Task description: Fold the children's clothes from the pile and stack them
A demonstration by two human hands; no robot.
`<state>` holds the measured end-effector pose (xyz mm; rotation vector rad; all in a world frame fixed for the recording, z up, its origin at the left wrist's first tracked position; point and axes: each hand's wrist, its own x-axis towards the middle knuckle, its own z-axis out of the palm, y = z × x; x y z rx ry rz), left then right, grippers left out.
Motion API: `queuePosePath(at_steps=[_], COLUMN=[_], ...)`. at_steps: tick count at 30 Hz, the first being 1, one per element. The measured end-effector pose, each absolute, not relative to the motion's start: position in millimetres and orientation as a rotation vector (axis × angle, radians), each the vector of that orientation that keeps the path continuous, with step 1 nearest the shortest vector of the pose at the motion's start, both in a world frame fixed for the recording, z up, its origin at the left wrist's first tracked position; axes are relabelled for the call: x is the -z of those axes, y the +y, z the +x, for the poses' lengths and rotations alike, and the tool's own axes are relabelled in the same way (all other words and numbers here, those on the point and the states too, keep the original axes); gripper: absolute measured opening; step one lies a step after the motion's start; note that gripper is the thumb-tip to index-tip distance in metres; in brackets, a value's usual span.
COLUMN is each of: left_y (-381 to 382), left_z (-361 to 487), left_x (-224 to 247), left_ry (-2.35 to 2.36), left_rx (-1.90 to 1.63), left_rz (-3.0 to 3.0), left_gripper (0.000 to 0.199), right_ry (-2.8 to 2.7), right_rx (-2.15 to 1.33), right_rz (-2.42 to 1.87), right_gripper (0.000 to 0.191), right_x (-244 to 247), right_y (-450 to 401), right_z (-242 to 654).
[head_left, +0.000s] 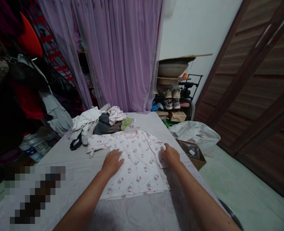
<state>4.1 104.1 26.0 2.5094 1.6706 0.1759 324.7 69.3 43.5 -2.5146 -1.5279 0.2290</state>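
Observation:
A white long-sleeved shirt (134, 163) with small printed figures and a pink collar lies spread on the pale sheet (137, 213), its collar pointing away from me. Flat on the shirt's left side rests my left hand (112, 162), fingers apart and holding nothing. At the right, my right hand (170, 154) has its fingers closed on the end of the shirt's right sleeve. The left sleeve stretches out toward a heap of crumpled clothes (102, 123) just beyond the shirt.
Purple curtains (125, 54) hang behind the far edge. Right of the bed are a cardboard box (199, 164), a white plastic bag (197, 133) and a shoe rack (175, 93). Water bottles (32, 147) stand at the left. A blurred patch covers the lower left.

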Motion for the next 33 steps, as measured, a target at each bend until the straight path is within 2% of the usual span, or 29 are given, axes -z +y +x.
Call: queuePosePath(at_steps=[3,8,14,18,23,26,30,33], left_y=[124,136,134,135,135,134,134,134], left_z=[22,27,25,25,26,26,25,26], left_x=[-10,13,23,22,23,23,22,20], left_ry=[1.651,1.682,1.713,1.704,1.712,1.721,1.702,1.708], left_rx=[-0.254,-0.190,-0.222,-0.200,-0.221,-0.228,-0.228,-0.220], left_rz=[2.542,2.519,2.537,2.514,2.487,2.486,2.510,2.505], left_gripper=[0.052,0.064,0.062,0.063,0.062,0.063,0.059,0.056], right_ry=[-1.443,-1.461,-1.366,-1.401,-1.652,-1.672,-1.537,-1.602], right_rx=[-0.292,-0.434,-0.165,-0.207,-0.402,-0.213,0.184,0.184], right_rz=[-2.529,-2.500,-2.468,-2.499,-2.525,-2.521,-2.451,-2.496], right_gripper=[0.052,0.022,0.037,0.054,0.040,0.031,0.034,0.040], right_x=[-40,-37,-40,-30,-26,-36,-45,-43], right_y=[105,147,162,158,150,148,149,151], right_z=[342,361,365,367,365,359,357,356])
